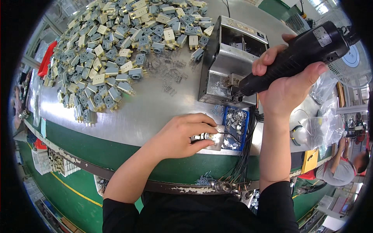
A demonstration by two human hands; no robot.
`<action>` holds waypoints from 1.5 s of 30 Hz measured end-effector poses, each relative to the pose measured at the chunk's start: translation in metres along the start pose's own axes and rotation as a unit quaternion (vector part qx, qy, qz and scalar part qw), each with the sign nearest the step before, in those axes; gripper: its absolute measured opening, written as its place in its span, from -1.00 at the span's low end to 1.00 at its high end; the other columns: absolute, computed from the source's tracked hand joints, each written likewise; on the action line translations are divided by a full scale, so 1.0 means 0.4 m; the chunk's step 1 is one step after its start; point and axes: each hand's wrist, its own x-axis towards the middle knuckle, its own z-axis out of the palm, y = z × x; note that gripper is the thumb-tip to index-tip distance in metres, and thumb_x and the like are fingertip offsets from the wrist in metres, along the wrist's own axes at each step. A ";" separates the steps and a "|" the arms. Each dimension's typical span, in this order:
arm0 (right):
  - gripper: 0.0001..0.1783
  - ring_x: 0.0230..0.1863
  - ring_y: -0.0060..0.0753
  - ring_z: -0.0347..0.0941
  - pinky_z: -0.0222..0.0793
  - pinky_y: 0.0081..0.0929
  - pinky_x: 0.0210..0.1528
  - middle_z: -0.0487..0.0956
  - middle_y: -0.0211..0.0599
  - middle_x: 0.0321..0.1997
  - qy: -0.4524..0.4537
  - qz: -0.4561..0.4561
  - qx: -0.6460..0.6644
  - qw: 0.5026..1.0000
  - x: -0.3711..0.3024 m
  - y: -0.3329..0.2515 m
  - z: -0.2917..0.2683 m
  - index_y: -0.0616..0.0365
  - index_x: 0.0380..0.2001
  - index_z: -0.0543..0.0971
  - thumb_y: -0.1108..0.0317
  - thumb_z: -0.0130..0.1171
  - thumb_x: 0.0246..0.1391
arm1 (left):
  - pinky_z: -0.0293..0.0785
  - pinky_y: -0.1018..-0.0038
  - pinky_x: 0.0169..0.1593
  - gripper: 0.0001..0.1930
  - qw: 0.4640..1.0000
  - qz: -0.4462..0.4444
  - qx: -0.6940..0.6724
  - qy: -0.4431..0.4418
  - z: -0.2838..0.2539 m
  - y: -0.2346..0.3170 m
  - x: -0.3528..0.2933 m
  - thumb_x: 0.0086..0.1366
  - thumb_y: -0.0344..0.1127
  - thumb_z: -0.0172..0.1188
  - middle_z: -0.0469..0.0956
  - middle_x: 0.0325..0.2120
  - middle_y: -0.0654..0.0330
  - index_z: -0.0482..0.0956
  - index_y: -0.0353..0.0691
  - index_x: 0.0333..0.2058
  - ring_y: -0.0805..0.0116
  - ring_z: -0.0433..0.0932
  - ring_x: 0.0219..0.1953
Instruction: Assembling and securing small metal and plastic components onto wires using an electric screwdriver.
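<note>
My right hand [285,87] is wrapped round a black electric screwdriver [293,58]. Its tip points down and left into the front tray of a metal screw feeder [229,73]; the bit itself is hard to make out. At the table's near edge my left hand [180,136] curls its thumb and fingers round a small white and metal part [206,136]. That part sits on a flat metal plate [218,144], with a thin black wire leading off to the right. Just right of the plate stands a blue bin [244,136] of small metal pieces.
A big heap of grey and cream plastic housings [105,58] covers the far left, with loose springs [167,70] beside it. Black wires [246,163] hang over the front edge near scattered screws [204,178]. Cutters [297,136] and plastic bags lie right; another person [342,169] sits beyond.
</note>
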 end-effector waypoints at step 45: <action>0.18 -0.60 -0.48 0.36 0.34 -0.48 -0.52 0.42 -0.34 -0.46 -0.201 0.062 0.186 0.960 -0.232 -0.026 0.011 0.14 0.23 0.29 -0.77 -0.13 -0.01 | 0.61 0.24 -0.09 -0.74 0.998 0.036 0.032 0.031 0.011 -0.020 -0.019 0.17 -0.29 0.42 0.66 -0.13 0.16 0.72 -0.20 -0.17 0.05 0.67 -0.16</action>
